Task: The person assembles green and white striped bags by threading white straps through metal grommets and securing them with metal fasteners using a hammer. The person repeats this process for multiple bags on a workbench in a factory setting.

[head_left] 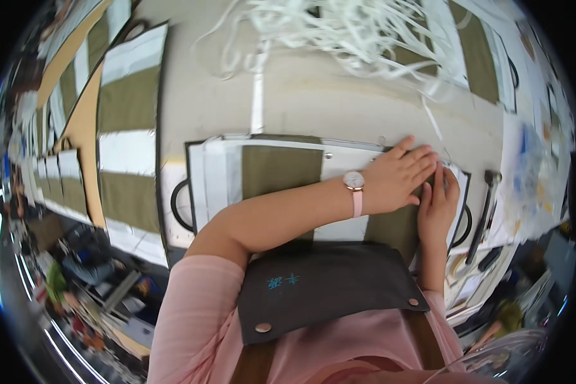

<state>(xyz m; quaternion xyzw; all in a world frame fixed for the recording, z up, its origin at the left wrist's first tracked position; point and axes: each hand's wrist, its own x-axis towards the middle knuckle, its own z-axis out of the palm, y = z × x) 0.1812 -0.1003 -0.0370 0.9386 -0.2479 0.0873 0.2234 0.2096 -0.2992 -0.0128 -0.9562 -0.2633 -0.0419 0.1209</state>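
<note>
Nearest us we see a pink sleeve and a dark apron with metal snaps, right against the near edge of the table.

Just past the apron lies a bag, flat on the table by its near edge, made of olive and white panels with a black handle loop at its left end. Our left hand, with a pink-strapped watch on the wrist, reaches across our body and lies flat, palm down, fingers spread, pressing on the right part of the bag. It grasps nothing.

Our right hand sits just right of it, touching the left hand's fingertips, fingers bent down onto the bag's right end. Whether it pinches anything we cannot tell; the fingertips are hidden by the left hand.

Right of the bag, near the right edge, a hammer lies with its head pointing away from us, well clear of both hands.

Further left, a stack of more olive and white bags runs along the left edge.

At the far edge a tangle of white straps is piled up, with one strap trailing down toward our hands. More olive panels lie at the far right corner.
</note>
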